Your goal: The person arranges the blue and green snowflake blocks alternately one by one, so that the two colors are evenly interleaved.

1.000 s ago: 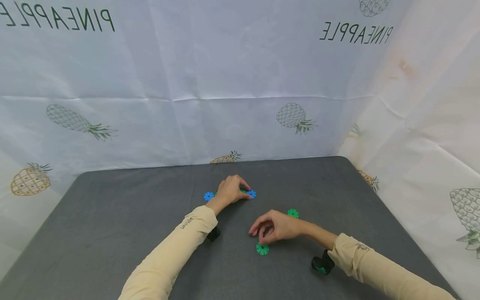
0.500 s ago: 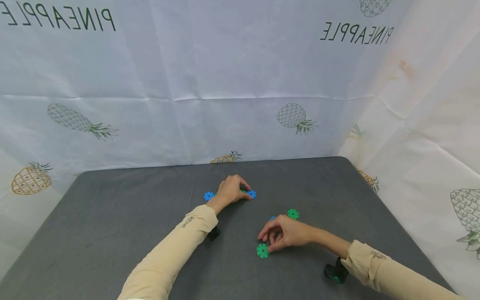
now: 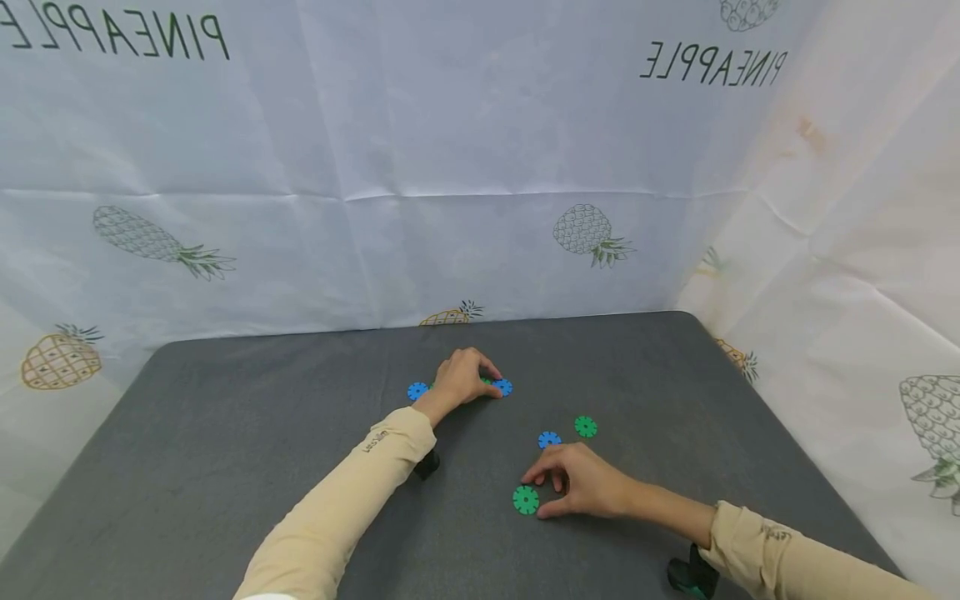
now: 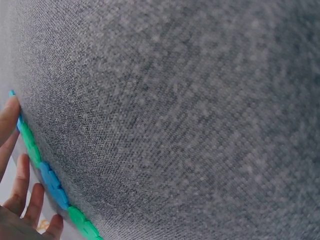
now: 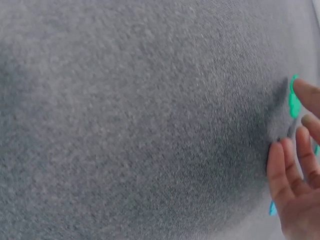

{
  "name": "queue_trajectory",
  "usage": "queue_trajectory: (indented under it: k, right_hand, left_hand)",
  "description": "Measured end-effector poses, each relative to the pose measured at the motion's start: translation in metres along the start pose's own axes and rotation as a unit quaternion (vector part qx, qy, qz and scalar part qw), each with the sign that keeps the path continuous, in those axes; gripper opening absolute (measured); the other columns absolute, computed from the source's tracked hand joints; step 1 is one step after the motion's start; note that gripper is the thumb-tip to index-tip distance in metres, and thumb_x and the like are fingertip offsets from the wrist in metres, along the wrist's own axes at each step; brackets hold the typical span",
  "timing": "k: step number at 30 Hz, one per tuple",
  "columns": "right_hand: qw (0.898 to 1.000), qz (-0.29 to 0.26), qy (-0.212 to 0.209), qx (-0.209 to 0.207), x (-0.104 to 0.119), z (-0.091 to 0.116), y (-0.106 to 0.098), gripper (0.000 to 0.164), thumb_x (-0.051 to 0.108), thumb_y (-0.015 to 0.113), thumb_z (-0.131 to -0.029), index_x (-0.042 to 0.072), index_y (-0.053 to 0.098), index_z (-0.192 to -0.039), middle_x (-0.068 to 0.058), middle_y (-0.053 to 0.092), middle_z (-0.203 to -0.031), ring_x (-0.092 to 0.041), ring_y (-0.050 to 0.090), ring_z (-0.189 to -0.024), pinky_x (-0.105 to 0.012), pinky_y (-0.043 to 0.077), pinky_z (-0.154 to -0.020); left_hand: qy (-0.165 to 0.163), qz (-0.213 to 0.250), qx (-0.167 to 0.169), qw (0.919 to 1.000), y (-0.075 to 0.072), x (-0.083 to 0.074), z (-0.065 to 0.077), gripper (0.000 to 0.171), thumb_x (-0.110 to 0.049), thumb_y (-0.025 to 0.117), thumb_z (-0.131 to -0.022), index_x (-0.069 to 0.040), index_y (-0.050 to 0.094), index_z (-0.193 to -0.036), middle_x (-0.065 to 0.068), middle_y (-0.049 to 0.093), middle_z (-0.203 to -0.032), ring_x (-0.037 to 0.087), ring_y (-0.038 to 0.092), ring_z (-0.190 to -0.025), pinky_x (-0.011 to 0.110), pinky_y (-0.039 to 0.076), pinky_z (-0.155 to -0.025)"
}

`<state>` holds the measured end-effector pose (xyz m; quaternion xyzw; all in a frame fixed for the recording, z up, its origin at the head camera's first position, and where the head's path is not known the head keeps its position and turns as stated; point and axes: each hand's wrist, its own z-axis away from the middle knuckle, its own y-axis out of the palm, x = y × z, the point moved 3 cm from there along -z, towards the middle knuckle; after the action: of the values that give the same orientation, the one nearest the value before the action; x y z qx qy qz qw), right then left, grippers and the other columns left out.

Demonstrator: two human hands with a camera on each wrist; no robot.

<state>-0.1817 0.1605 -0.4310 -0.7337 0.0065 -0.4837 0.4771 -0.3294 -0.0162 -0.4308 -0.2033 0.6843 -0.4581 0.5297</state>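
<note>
My left hand (image 3: 459, 379) pinches a blue notched plastic disc (image 3: 504, 387) between thumb and fingers at the right end of a row. The left wrist view shows that row as green (image 4: 31, 145) and blue (image 4: 52, 182) discs lying end to end; the hand hides its middle from the head camera. Out at its left end is another blue disc (image 3: 417, 391). Closer to the front, my right hand (image 3: 588, 483) has thumb and fingertips at opposite edges of a green notched disc (image 3: 526, 500) flat on the table. Its contact is partly hidden in the right wrist view.
Beyond the right hand lie a loose blue disc (image 3: 549, 439) and a loose green disc (image 3: 586, 427). All rest on a grey cloth-covered table (image 3: 247, 450). A white pineapple-print curtain (image 3: 450, 150) rises behind the table and along its right side.
My right hand has shifted right and toward the front, its thumb now at the green disc's right edge. This uncovers the loose blue disc behind. The left hand stays put.
</note>
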Motion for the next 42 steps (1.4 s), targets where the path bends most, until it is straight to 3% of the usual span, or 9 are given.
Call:
queue_trajectory:
  k: [7,17,30,38,42]
  right_hand:
    - [0.999,0.028,0.009,-0.014,0.002,0.001,0.003,0.029,0.017,0.084,-0.074,0.011,0.075,-0.102,0.006,0.065,-0.094,-0.001,0.053,-0.071,-0.018,0.049,-0.061]
    - [0.999,-0.004,0.031,-0.02,0.0,0.004,0.003,0.03,0.014,0.084,-0.074,0.007,0.074,-0.101,0.002,0.07,-0.099,-0.003,0.061,-0.082,-0.021,0.053,-0.071]
    - [0.999,-0.02,0.017,-0.027,-0.009,0.003,0.005,0.025,0.017,0.082,-0.076,0.009,0.076,-0.099,0.004,0.067,-0.093,-0.002,0.059,-0.077,-0.02,0.053,-0.067]
    - [1.0,-0.009,0.001,-0.024,-0.008,-0.001,0.006,0.025,0.018,0.081,-0.077,0.01,0.076,-0.1,0.005,0.066,-0.094,-0.001,0.055,-0.075,-0.02,0.051,-0.065]
    - [1.0,-0.01,0.008,-0.021,-0.008,-0.002,0.007,0.023,0.02,0.081,-0.078,0.011,0.076,-0.098,0.006,0.065,-0.093,0.0,0.053,-0.071,-0.019,0.049,-0.063]
  left_hand:
    - [-0.001,-0.001,0.003,1.0,0.001,0.0,-0.002,0.022,-0.031,0.084,-0.073,-0.022,0.079,-0.092,0.0,0.068,-0.11,0.021,0.062,-0.099,0.034,0.052,-0.071]
    - [-0.01,0.0,0.006,0.9999,0.002,0.002,-0.001,0.022,-0.031,0.084,-0.073,-0.023,0.079,-0.093,0.001,0.067,-0.113,0.022,0.061,-0.101,0.036,0.052,-0.075]
    - [-0.013,0.003,0.008,0.9999,0.003,0.001,0.0,0.022,-0.032,0.084,-0.074,-0.024,0.079,-0.093,0.001,0.064,-0.118,0.021,0.06,-0.104,0.036,0.052,-0.077]
    - [-0.011,0.003,0.008,0.9999,0.002,0.001,0.0,0.022,-0.031,0.084,-0.073,-0.023,0.079,-0.093,0.001,0.067,-0.114,0.021,0.062,-0.098,0.032,0.052,-0.068]
    - [-0.012,0.001,0.007,0.9999,0.001,0.001,-0.001,0.022,-0.032,0.085,-0.073,-0.023,0.079,-0.093,0.001,0.067,-0.113,0.021,0.062,-0.098,0.032,0.052,-0.069]
